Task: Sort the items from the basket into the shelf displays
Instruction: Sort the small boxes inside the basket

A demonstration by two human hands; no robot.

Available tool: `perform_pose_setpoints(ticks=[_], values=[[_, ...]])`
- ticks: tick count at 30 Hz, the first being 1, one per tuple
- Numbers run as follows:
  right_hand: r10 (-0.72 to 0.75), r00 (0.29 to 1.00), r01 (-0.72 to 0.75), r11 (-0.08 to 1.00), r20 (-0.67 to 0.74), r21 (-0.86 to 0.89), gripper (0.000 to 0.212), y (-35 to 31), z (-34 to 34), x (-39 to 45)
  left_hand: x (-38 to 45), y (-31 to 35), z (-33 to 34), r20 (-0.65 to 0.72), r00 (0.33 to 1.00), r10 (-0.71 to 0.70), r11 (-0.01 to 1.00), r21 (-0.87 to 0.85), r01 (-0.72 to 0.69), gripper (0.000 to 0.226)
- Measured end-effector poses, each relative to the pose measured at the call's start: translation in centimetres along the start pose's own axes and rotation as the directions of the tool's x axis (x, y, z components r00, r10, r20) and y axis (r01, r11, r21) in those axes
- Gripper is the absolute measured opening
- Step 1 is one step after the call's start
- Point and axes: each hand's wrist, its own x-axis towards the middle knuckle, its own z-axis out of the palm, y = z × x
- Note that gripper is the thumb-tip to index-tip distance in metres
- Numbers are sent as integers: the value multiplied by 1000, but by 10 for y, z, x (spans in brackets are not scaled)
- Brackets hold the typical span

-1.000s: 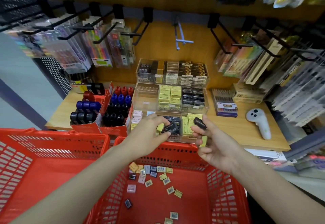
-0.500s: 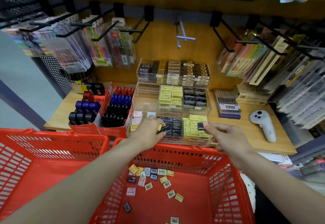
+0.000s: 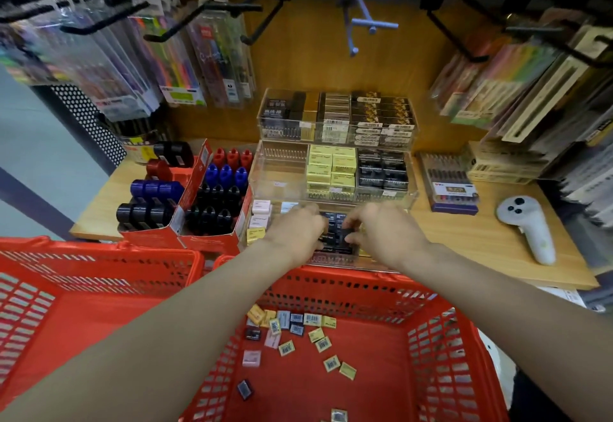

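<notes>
Reaching two hands, two red baskets

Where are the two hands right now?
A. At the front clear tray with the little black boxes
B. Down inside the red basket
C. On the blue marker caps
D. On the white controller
A: both the left hand and the right hand are over the front clear tray, with the right fingers pinching a small black box there.

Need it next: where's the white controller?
Head view, right side: the white controller lies on the wooden shelf, right of the boxed pen set.
</notes>
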Motion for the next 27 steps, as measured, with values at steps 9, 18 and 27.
perform_pose_setpoints(ticks=[9,18,27], values=[[-135,980,185,882,143,-434,23,-20,6,19,-2,-5,4,-62,998,5,1000,-15,-6,28],[-13,998,43,860,62,-508,47,-25,12,16,-3,-3,3,-76,997,18,997,81,-11,25],[70,996,-43,906,48,-420,30,-28,17,16,-4,4,2,-73,997,-13,983,182,26,20]])
